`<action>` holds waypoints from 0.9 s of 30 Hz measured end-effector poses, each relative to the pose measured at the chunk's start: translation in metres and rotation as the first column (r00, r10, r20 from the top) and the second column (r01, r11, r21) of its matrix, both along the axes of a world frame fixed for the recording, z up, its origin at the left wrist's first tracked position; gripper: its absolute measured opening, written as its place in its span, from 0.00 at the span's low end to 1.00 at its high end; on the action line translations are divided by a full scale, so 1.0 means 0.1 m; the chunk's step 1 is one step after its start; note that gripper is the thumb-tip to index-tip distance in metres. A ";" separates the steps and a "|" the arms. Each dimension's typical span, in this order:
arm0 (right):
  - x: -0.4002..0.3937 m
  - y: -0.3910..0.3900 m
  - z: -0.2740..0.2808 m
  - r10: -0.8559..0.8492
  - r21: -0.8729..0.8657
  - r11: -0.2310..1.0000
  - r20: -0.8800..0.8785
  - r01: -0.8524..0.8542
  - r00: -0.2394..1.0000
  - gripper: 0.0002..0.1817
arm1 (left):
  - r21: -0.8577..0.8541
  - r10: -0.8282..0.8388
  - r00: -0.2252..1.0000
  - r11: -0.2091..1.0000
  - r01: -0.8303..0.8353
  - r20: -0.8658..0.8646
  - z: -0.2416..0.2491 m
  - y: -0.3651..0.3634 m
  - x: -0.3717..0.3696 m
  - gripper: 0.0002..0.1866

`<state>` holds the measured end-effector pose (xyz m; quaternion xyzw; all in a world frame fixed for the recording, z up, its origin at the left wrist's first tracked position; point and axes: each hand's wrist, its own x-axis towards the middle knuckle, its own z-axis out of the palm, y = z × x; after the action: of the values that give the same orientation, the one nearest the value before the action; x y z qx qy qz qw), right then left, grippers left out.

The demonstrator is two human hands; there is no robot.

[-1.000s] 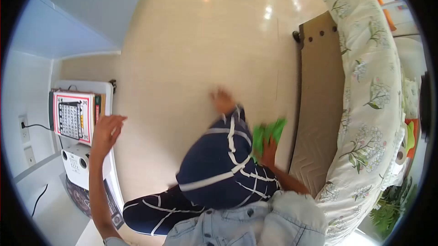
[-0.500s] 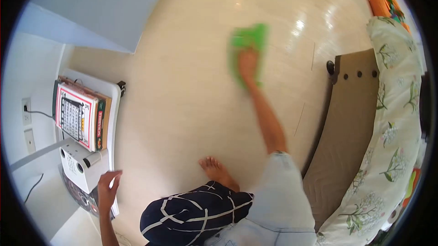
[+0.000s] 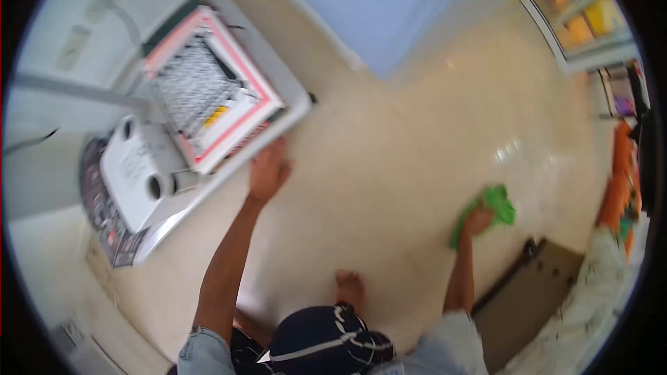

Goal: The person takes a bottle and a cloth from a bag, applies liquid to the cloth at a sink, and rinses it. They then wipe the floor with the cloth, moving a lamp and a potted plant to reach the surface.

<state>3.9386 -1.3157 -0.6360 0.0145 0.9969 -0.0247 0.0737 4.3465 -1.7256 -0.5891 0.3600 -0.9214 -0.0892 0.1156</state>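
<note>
Pressing flat on the green cloth (image 3: 492, 207), the right hand (image 3: 478, 221) holds it on the shiny floor (image 3: 389, 166). Fingers spread, the left hand (image 3: 268, 170) rests against the white shelf (image 3: 295, 107) edge.

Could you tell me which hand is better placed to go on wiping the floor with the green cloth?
Right. The right hand already presses the cloth on the floor; the left hand rests by the white shelf, probably for support.

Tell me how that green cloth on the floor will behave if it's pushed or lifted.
The green cloth looks bunched and creased under the right hand, so it is probably floppy and would droop if lifted. The floor shines with glare, so it likely slides easily. It seems thin, hence probably light.
</note>
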 end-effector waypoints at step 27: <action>1.48 -2.91 0.62 0.875 -0.287 0.296 -0.301 -0.911 0.379 0.29 | 0.204 0.057 0.996 0.976 -0.070 0.069 -0.12 0.10 0.01 0.40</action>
<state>4.0868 -1.6071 -0.5735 -0.5586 0.8073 -0.1875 0.0327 4.3477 -1.7152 -0.6012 0.4021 -0.8983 -0.1694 0.0515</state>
